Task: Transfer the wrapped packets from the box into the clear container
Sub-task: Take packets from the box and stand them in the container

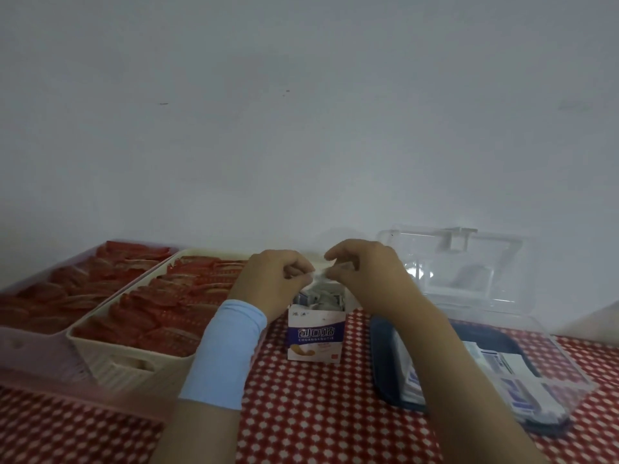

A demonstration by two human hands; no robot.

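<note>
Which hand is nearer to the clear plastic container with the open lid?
Right. The right hand hovers over the small white and purple box, just left of the clear plastic container; the left hand lies farther left, beyond the box.

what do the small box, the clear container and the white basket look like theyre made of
Small box: likely thin printed cardboard, with folded flaps and matte print.
Clear container: probably hard transparent plastic; you see through its glossy walls and lid.
White basket: seemingly moulded matte plastic, with a ribbed wall and a cut handle slot.

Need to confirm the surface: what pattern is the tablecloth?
Red with white dots, tablecloth, head view.
</note>
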